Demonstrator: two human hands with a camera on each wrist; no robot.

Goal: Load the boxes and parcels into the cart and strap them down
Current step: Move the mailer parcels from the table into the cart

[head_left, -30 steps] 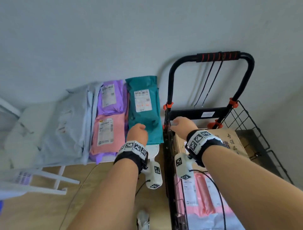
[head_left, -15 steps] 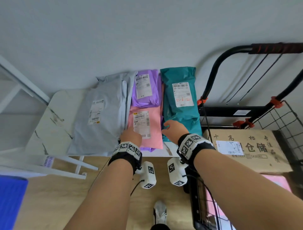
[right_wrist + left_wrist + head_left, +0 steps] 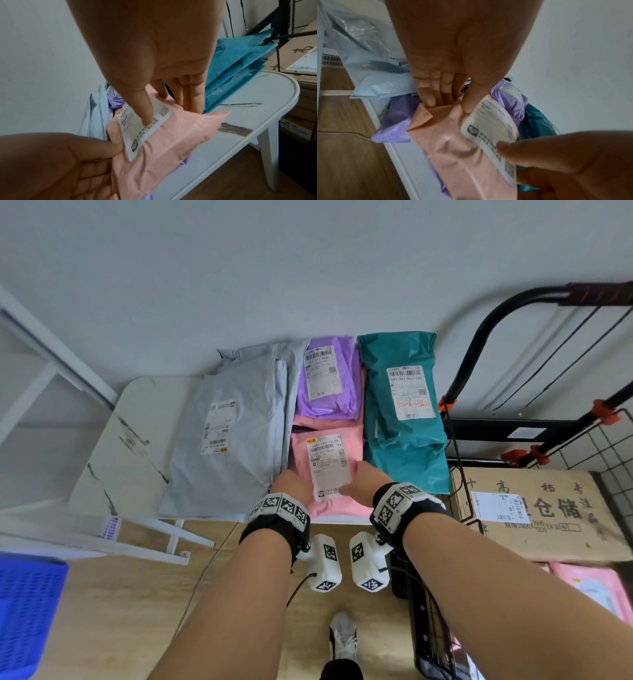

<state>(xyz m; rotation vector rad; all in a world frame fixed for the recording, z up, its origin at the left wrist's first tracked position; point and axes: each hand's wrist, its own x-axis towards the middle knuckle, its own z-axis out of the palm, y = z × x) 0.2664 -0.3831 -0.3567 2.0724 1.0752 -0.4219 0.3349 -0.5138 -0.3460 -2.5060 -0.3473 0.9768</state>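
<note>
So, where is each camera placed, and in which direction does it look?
Head: worn high, looks down at the white marble-top table; both forearms show.
Left wrist: looks along the left hand.
Right wrist: looks along the right hand.
All share the pink plastic mailer bag, gripped by both hands.

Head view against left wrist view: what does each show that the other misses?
Only the head view shows the cart, the cardboard box in it and the grey parcel's label. Only the left wrist view shows the left hand's fingers tucked under the pink parcel's edge, thumb on top. Both show the pink, purple and teal parcels.
</note>
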